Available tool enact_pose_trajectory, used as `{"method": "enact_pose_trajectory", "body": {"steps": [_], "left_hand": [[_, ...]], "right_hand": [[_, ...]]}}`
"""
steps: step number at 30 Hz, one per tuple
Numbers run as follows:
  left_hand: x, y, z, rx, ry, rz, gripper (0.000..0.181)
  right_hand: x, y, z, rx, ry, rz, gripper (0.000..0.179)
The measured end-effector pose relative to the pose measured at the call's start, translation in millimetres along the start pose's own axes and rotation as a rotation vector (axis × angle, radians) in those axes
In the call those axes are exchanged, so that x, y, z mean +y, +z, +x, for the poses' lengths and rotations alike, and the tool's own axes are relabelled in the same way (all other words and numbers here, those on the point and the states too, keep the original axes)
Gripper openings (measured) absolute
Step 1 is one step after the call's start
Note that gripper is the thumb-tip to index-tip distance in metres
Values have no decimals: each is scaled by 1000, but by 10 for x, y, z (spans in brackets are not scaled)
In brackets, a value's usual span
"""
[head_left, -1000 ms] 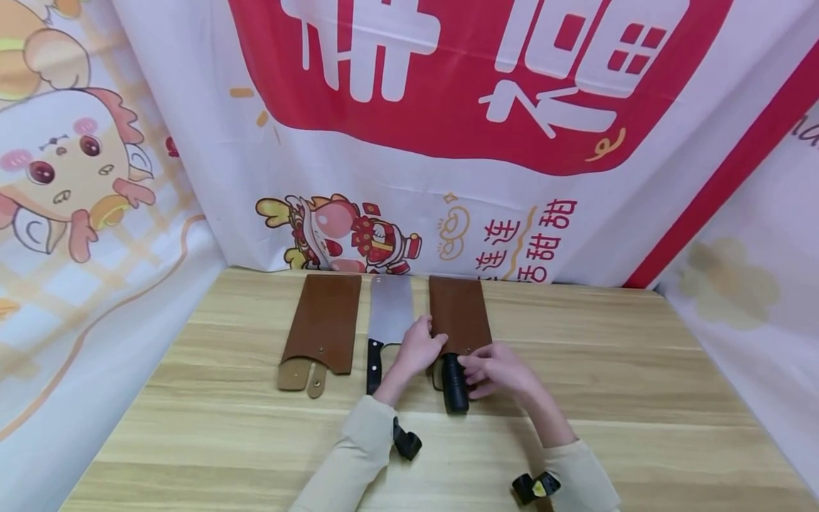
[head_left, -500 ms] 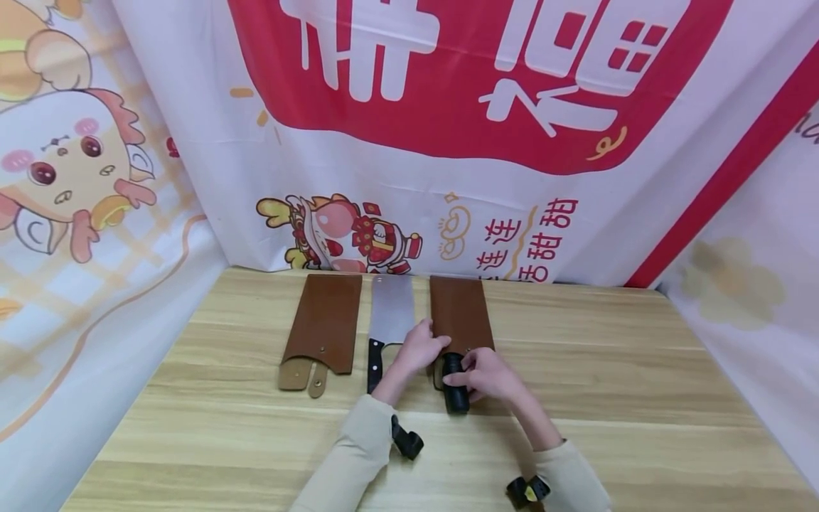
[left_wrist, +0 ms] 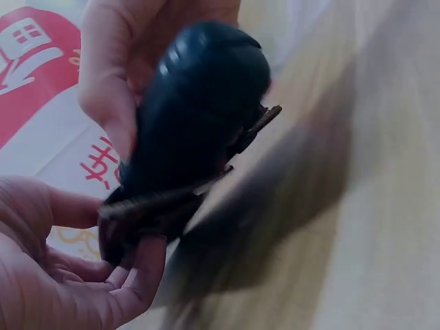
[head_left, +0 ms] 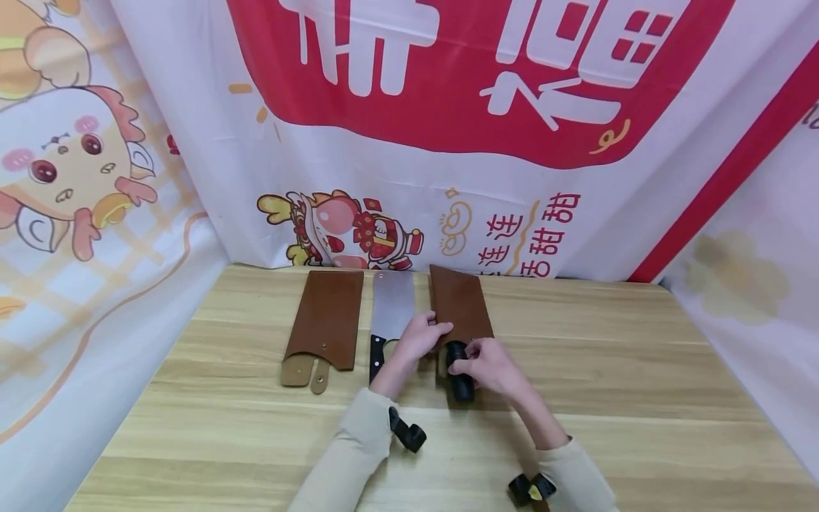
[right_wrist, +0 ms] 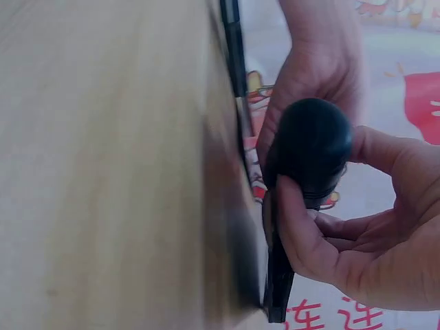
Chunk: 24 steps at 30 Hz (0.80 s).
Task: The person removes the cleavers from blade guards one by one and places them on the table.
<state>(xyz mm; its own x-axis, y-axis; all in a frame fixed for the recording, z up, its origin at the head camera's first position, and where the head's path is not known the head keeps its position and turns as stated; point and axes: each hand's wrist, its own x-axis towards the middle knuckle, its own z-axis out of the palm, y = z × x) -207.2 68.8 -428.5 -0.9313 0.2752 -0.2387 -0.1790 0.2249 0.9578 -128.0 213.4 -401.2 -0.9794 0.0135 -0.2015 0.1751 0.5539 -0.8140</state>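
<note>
A brown leather knife sheath (head_left: 462, 302) is tilted up off the tabletop, with a black knife handle (head_left: 462, 387) protruding from its near end. The blade is hidden inside. My left hand (head_left: 422, 338) pinches the sheath's left edge; in the left wrist view its thumb and fingers (left_wrist: 148, 265) close on the leather. My right hand (head_left: 494, 366) holds the handle, thumb on top, and in the right wrist view its fingers (right_wrist: 302, 227) wrap around the handle. Left of my left hand lies a bare cleaver (head_left: 392, 306), its black handle partly covered by my wrist.
A second brown sheath (head_left: 329, 313) lies flat at the left, its pale strap (head_left: 320, 375) unfastened. The wooden table (head_left: 608, 398) ends at a printed cloth backdrop (head_left: 409, 171) behind. Small black wrist cameras (head_left: 409, 434) are worn on both forearms.
The right hand has moved from the handle's side to a grip over it. The right sheath, flat before, has risen and tilted, its handle shifting slightly away from me.
</note>
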Motion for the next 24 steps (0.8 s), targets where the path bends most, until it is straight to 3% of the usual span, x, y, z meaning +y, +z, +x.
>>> {"method": "enact_pose_trajectory", "body": {"steps": [5, 10, 17, 24], "left_hand": [[83, -66, -41, 5, -17, -108, 42], [168, -140, -65, -10, -9, -269, 45], [288, -316, -87, -40, -6, -536, 21], [322, -406, -100, 21, -17, -634, 10]], "right_hand": [[-108, -69, -73, 26, -24, 0, 37], [-176, -99, -127, 48, -57, -5, 36], [-284, -197, -240, 42, -108, -6, 38], [-329, -284, -278, 35, -149, 2, 43]]}}
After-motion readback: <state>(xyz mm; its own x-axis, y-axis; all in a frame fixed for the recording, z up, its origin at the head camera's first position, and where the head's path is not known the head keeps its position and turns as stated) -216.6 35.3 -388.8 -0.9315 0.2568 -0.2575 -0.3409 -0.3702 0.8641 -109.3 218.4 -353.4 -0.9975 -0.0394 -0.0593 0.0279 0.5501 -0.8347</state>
